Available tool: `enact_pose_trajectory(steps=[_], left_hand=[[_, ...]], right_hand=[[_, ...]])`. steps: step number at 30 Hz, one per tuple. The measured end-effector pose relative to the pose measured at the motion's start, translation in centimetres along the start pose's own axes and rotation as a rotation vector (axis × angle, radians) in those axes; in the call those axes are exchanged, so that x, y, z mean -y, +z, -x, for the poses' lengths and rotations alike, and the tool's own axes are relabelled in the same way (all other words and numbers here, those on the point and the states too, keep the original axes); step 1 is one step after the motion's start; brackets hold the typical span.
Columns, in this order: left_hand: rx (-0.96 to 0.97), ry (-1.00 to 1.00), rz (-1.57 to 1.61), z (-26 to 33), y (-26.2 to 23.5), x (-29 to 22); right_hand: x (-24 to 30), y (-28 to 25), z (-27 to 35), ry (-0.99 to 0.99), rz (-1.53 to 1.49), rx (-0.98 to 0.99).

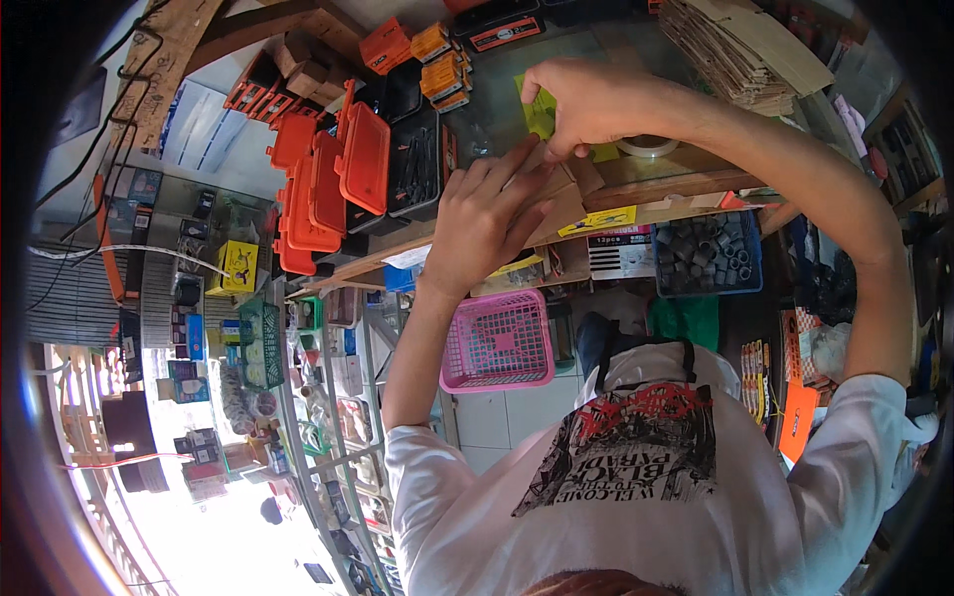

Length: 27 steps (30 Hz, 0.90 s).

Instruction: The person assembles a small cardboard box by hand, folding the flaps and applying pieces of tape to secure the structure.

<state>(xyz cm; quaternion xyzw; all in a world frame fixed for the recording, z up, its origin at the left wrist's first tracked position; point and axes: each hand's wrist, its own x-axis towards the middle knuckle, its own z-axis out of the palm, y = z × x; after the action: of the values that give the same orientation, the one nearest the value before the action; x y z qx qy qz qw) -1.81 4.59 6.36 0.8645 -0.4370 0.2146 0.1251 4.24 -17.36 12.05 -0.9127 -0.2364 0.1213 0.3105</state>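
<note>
My left hand (489, 214) lies over a small brown cardboard box (562, 204) at the counter's near edge, its fingers stretched across the top and the thumb along the side, gripping it. Just beyond it my right hand (596, 104) bends in from the right with curled fingers. Its thumb reaches the box's far end; whatever sits between the fingertips is hidden. A yellow-green sheet (537, 111) shows behind the curled index finger and partly under the hand. Close to the right wrist is a roll of tape (648, 146).
Orange-lidded cases (363, 159) and a black case of dark parts (412, 169) stand left on the glass counter (586, 50). Flat cardboard (740, 60) is stacked at the far right. Below are a pink basket (497, 341) and a blue crate of grey pipe fittings (708, 253).
</note>
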Motion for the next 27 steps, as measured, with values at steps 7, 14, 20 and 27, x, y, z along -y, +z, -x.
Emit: enact_pose_trajectory(steps=[7,14,20,27], left_hand=[[-0.025,0.01,-0.013,0.6,0.6,0.5],[-0.021,-0.003,0.018,0.3,0.3,0.1],[0.0,-0.028,0.01,0.4,0.2,0.1],[-0.008,-0.019,0.027,0.1,0.0,0.0]], right_hand=[[-0.1,-0.3,-0.6,0.03,0.011,0.082],[-3.6,0.5,-0.6,0.066,-0.331,0.177],[-5.9,2.2,0.6,0.019,-0.712,0.178],[-7.4,4.8,1.1,-0.096,-0.764,-0.032]])
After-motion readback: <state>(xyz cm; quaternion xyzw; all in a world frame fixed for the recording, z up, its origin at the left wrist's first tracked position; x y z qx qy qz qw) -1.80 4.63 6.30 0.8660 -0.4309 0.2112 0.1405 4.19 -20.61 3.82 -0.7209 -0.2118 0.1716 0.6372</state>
